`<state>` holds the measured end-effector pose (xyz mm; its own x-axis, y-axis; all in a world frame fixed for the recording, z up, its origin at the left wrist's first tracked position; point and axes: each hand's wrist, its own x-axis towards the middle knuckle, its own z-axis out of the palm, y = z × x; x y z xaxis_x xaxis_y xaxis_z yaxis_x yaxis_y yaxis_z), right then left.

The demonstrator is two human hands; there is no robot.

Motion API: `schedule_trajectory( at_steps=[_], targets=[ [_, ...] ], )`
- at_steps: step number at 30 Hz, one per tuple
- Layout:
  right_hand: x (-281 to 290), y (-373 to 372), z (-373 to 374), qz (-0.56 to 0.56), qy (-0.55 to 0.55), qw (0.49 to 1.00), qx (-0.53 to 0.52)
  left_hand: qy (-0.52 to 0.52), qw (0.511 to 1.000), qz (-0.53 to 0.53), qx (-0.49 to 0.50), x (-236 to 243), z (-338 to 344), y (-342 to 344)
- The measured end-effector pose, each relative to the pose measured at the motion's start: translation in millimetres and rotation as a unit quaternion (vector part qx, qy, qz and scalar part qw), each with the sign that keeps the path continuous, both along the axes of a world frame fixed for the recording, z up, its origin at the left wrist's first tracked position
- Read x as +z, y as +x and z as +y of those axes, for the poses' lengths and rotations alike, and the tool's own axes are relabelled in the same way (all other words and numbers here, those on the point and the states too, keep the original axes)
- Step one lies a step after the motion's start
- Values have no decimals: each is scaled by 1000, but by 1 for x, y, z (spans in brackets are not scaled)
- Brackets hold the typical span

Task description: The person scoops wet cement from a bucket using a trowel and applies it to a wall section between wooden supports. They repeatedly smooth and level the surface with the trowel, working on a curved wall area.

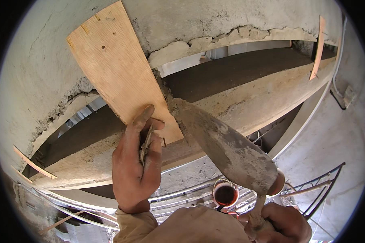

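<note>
My right hand (285, 222) is closed round the handle of a mortar-smeared pointing trowel (227, 146). The blade reaches up and left, its tip at the right edge of a pale wooden board (117, 67), where wet mortar (165, 87) lies in the joint. My left hand (136, 162) has its fingers curled round a thin, mortar-crusted flat piece (146, 145), seen edge-on; its exact kind is unclear. One fingertip of that hand touches the board's lower part. The board slants across a long opening in the wall, with a nail near its lower end.
Rough, broken plaster (206, 40) edges the opening above a concrete ledge (247, 103). Narrow wood strips (318, 48) cross its ends. Below are a bucket with dark contents (225, 194), scaffold poles (182, 198) and a metal ladder-like frame (324, 190). A cable (338, 69) runs down the right wall.
</note>
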<state>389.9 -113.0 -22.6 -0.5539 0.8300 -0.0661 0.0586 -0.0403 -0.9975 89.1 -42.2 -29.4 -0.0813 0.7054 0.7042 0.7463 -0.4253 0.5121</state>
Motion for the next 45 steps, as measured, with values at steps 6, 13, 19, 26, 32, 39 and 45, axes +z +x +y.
schedule_trajectory(
  at_steps=[6,13,19,26,32,39,45],
  targets=[
    [3,-30,-7,-74,326,938,-96,6,998,4,-59,7,7,6],
    [21,-37,9,-62,68,996,13,-16,999,6,-43,2,-1,-5],
    [38,-38,-1,-100,150,984,8,-15,999,36,-32,9,-2,-3],
    [40,-9,12,-98,78,987,-101,-18,998,0,-61,12,2,3],
    [37,-26,59,83,-76,994,-7,-66,998,-14,3,15,-5,9],
    [89,-51,54,-63,-193,979,-11,-28,998,47,-11,12,-3,-4],
    [67,-61,24,-86,57,995,-9,-9,995,88,-35,16,-4,-7]
  ],
)
